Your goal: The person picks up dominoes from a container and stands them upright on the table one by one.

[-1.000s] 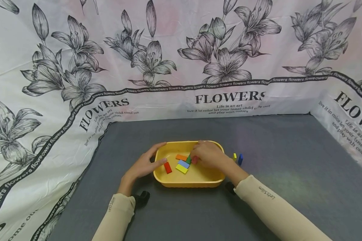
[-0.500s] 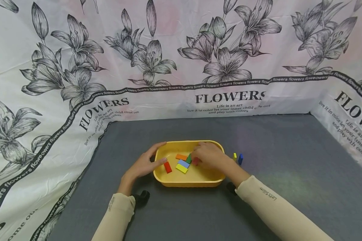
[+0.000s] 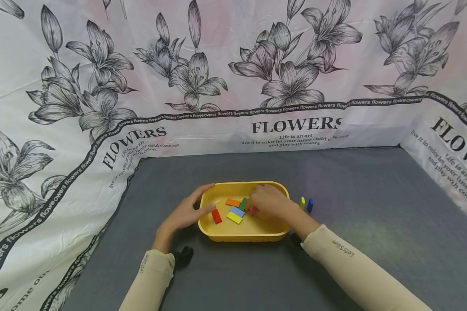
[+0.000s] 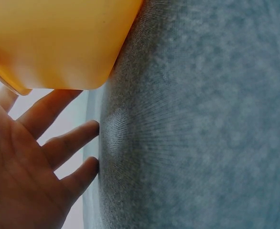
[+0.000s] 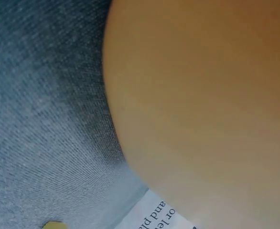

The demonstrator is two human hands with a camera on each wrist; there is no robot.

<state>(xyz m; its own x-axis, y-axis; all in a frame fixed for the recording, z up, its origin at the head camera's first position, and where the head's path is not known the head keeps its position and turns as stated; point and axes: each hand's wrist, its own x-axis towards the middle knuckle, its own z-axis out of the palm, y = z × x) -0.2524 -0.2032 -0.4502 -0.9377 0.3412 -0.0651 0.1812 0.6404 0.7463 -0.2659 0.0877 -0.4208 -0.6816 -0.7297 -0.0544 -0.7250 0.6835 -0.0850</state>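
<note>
A yellow tray (image 3: 241, 238) holds several flat, domino-like blocks: a red block (image 3: 216, 216), an orange block (image 3: 232, 202), a green block (image 3: 243, 204), a light blue block (image 3: 237, 211) and a yellow block (image 3: 234, 217). My left hand (image 3: 187, 211) rests at the tray's left end, thumb over the rim. In the left wrist view its fingers (image 4: 66, 144) are spread and nearly straight beside the tray's outer wall. Inside the tray, my right hand (image 3: 267, 200) curls its fingers on another red block (image 3: 252, 210), largely hidden under them.
Right of the tray, a small yellow block (image 3: 302, 202) and a blue block (image 3: 310, 205) stand upright on the dark grey tabletop (image 3: 358, 207). Flower-printed cloth (image 3: 210, 134) surrounds the table's back and sides. A blurred tan surface (image 5: 202, 109) fills most of the right wrist view.
My right hand has lowered slightly within the tray, and the orange block has shifted a little left. The left hand and the tray have not visibly moved.
</note>
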